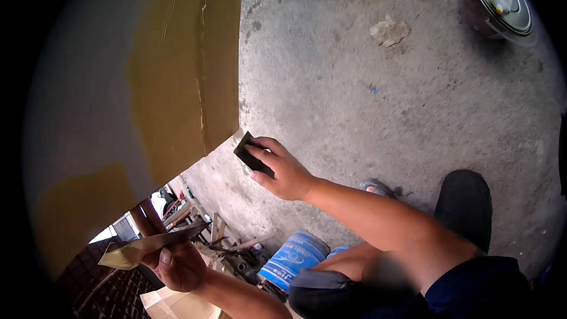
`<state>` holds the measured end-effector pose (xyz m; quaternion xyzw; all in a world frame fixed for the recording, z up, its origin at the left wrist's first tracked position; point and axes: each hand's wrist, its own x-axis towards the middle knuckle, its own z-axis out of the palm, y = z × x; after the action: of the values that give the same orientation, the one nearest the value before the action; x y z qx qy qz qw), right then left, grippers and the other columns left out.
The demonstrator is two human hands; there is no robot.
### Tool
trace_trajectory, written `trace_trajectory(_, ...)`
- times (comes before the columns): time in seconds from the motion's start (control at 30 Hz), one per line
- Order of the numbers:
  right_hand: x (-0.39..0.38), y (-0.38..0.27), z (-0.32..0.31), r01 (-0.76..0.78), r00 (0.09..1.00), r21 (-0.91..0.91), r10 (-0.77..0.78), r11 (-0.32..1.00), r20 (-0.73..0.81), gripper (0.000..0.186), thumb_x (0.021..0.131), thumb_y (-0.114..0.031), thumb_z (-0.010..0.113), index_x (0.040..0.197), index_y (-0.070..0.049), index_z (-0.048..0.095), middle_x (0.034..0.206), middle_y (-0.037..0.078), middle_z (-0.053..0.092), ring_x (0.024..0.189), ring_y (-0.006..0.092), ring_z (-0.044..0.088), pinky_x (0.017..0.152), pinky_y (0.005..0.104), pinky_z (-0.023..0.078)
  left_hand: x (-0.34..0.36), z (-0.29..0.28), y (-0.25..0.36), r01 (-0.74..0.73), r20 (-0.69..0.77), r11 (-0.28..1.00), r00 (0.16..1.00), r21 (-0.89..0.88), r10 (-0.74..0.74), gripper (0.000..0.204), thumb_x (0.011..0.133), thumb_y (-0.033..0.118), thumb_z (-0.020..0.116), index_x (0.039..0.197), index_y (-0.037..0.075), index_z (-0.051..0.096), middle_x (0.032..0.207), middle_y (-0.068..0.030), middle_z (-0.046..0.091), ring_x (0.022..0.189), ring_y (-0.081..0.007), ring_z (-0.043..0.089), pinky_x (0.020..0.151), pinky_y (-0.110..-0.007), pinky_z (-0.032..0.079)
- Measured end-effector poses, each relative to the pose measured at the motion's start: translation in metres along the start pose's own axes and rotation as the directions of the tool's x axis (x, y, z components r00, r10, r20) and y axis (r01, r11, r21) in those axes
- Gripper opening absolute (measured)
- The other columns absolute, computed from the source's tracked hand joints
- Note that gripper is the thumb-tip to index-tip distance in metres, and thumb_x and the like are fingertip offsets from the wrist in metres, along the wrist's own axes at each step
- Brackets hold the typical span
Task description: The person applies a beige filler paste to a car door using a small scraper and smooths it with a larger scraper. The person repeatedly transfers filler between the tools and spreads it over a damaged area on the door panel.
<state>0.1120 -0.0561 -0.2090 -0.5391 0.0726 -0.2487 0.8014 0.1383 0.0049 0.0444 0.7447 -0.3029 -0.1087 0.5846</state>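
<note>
My right hand (282,171) grips a dark, flat scraper (250,152), its fingers laid over one face. It hangs above the concrete, just right of a large grey panel (88,82) and apart from it. Yellow-brown filler (171,71) covers much of that panel, with a raised ridge running down it. Lower left, my left hand (180,264) has its thumb and fingers around a thin mixing board (171,237). A lump of yellowish paste (123,256) sits at the board's left end. The fingers under the board are partly hidden.
A lidded bucket (479,6) with a small tube on top stands far right. A pale flat lump (390,31) lies on the concrete floor (331,82). Below are a blue drum (295,257), cardboard (177,304) and piled scrap (221,239). My dark shoe (465,207) is at right.
</note>
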Motion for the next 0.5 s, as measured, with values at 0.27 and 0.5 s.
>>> trace_trajectory(0.27, -0.007, -0.078, -0.093, -0.014, 0.994, -0.156, 0.031, 0.988, 0.107, 0.043, 0.081, -0.019, 0.068, 0.119, -0.001, 0.06, 0.126, 0.016, 0.051, 0.113, 0.0325, 0.051, 0.093, 0.0383, 0.045, -0.059, 0.051, -0.016, 0.285, -0.38, 0.919, 0.846, -0.27, -0.374, 0.055, 0.081, -0.012, 0.046, 0.135, -0.001, 0.04, 0.128, -0.0228, 0.053, 0.119, -0.0283, 0.053, 0.103, -0.041, 0.04)
trace_trajectory(0.5, 0.019, -0.15, -0.107, 0.401, 0.894, -0.309, -0.295, 0.862, 0.337, 0.047, 0.069, -0.017, 0.076, 0.113, -0.008, 0.065, 0.124, 0.014, 0.054, 0.112, 0.0373, 0.051, 0.092, 0.0458, 0.044, -0.063, 0.066, -0.019, 0.381, -0.337, 0.864, 0.807, -0.33, -0.485, 0.05, 0.084, -0.014, 0.043, 0.133, -0.003, 0.039, 0.117, -0.0203, 0.06, 0.107, -0.0225, 0.059, 0.094, -0.033, 0.044)
